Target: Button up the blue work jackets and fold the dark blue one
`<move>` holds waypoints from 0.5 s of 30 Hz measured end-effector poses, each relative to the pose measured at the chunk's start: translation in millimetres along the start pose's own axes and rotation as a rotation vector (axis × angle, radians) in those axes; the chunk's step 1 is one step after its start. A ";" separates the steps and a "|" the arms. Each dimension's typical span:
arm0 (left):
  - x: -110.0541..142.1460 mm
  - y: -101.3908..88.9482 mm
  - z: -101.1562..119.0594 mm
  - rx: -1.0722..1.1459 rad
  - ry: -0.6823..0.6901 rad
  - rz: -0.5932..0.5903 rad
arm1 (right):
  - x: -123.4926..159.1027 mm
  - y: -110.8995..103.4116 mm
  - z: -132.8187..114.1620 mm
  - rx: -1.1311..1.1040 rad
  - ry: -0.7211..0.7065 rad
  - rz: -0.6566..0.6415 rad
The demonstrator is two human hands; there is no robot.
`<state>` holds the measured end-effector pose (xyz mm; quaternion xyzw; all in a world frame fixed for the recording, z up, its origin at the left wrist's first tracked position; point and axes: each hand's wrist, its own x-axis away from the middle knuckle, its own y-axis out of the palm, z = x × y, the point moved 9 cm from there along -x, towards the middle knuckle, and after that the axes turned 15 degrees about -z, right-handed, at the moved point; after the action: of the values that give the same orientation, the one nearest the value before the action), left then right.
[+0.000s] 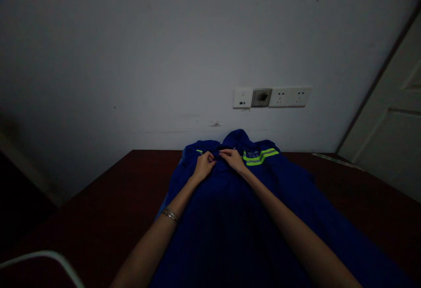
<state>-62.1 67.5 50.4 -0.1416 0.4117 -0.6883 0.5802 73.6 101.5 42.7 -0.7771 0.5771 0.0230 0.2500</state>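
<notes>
- A blue work jacket [289,185] lies spread on a dark reddish-brown table [131,187], its collar end near the wall [164,59].
- The left hand [204,165] pinches the jacket's fabric at the front, just below the collar; a bracelet [170,214] circles that forearm.
- The right hand [233,158] pinches the fabric just beside it.
- A yellow-green and grey reflective strip [263,156] crosses the chest, right of the hands.
- White socket plates [290,97] sit on the wall above.
- A pale panelled door [391,125] stands at far right.
</notes>
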 end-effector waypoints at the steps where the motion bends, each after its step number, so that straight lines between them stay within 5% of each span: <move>1: -0.3 -2.0 -3.4 0.043 -0.047 0.013 | 0.8 0.8 -2.8 0.020 -0.007 0.000; 5: -2.1 -3.7 -10.0 0.157 -0.141 0.000 | 2.9 3.5 -9.1 0.049 -0.031 -0.019; 15: -2.6 -8.2 -6.3 0.142 -0.080 0.023 | 3.9 3.1 -7.6 0.055 -0.023 -0.012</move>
<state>-71.2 72.3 53.3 -0.1227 0.3401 -0.7027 0.6128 70.1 94.2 47.0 -0.7729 0.5701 0.0147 0.2782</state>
